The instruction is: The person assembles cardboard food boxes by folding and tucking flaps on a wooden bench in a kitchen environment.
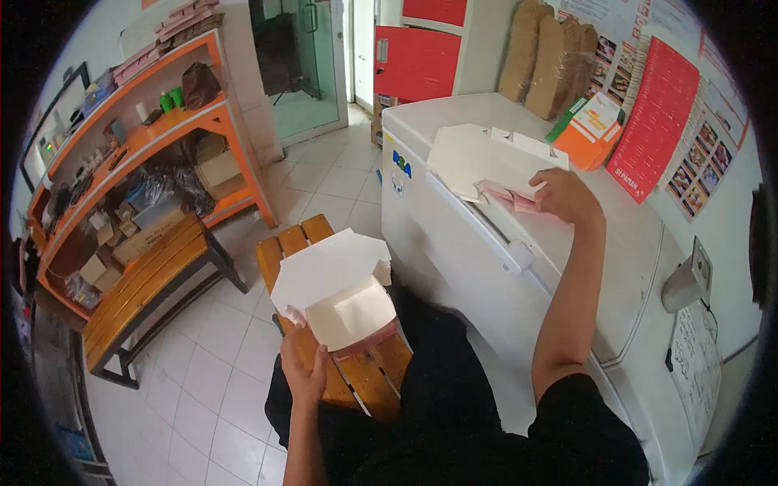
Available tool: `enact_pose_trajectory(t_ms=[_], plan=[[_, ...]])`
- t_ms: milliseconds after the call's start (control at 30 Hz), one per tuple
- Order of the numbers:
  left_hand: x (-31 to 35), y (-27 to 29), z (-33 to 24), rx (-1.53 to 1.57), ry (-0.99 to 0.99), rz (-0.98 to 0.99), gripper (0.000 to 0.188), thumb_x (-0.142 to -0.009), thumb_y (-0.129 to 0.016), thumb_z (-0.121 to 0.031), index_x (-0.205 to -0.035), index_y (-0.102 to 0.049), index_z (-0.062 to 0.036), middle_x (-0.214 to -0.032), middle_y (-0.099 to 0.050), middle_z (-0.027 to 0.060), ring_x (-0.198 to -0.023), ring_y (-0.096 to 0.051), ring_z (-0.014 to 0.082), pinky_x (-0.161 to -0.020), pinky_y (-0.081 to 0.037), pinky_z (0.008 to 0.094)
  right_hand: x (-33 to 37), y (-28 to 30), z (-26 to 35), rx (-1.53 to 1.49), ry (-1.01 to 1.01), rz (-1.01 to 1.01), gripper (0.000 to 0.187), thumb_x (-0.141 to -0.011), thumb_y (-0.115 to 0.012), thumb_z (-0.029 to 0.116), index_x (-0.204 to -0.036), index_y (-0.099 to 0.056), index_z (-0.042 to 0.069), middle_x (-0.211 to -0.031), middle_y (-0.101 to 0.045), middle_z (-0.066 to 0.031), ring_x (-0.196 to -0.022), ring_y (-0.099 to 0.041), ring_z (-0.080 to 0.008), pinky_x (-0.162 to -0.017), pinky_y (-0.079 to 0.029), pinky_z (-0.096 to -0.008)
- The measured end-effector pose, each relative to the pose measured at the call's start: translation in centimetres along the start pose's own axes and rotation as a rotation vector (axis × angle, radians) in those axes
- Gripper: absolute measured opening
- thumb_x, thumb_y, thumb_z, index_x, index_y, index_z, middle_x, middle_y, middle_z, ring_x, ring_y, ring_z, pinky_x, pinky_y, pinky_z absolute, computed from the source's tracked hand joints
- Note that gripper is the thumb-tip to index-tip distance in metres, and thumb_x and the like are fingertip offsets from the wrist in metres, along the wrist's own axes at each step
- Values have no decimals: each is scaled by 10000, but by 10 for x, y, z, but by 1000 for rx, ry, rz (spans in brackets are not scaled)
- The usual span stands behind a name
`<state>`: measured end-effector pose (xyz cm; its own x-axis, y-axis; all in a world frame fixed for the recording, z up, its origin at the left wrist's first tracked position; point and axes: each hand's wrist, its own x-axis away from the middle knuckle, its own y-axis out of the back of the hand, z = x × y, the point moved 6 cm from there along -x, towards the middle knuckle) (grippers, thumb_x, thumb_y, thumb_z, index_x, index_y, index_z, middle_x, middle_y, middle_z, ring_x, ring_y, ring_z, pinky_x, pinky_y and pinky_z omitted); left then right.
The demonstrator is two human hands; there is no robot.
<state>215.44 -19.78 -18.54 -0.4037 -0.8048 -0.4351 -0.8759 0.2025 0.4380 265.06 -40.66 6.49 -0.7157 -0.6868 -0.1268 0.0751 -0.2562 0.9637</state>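
A folded carton box (353, 312), white inside and pink outside, sits with its lid raised on the slatted wooden bench between my legs. My left hand (303, 366) holds its near left corner, thumb at the front and fingers along the side. Out to the right, my right hand (565, 197) reaches over a white chest freezer (462, 235). Its bent fingers grip the near edge of a flat box blank (494, 162), white with pink flaps, that lies on the freezer lid. Some of those fingertips are hidden behind the hand.
Bundled brown cartons (547, 61), an orange and green box (589, 130) and a stack of red flat cartons (655, 117) stand along the wall on the freezer. A metal container (682, 283) is at the right. Orange shelves (235, 154) and another wooden bench (150, 296) are left.
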Motion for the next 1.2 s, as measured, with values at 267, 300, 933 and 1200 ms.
enact_pose_trajectory(t_ms=[267,300,933,1200], plan=[[-12,4,-41,52,-82,41,482,-935,-743,-128,-1379,-583,-27,-1372,-627,184,-1335,-572,339,-1131,-423,497,-28,9,-27,-113,111,66,241,-776,-773,49,-1012,-792,10,-875,-790,-124,-796,-732,-203,-760,-561,-356],[-14,3,-48,70,-91,52,486,-923,-752,-113,-1374,-588,-33,-1375,-627,187,-1341,-573,345,-1139,-420,507,-30,10,-28,-107,132,20,209,-807,-745,53,-1006,-793,11,-870,-785,-133,-791,-730,-214,-759,-558,-359],[-19,50,-190,813,255,161,211,-1064,-644,-171,-1203,-668,-15,-967,-688,68,-853,-671,108,-699,-556,305,221,10,277,-487,1285,-131,289,-762,-895,215,-863,-644,113,-1212,-637,-107,-1195,-610,-348,-987,-460,-521],[-5,34,-148,1176,366,-113,256,-1087,-628,-191,-1285,-652,-30,-1159,-712,26,-1016,-664,76,-841,-562,263,230,-103,253,-1034,1122,-94,398,-881,-848,399,-1100,-630,147,-1296,-558,-91,-1267,-601,-399,-1093,-496,-553]])
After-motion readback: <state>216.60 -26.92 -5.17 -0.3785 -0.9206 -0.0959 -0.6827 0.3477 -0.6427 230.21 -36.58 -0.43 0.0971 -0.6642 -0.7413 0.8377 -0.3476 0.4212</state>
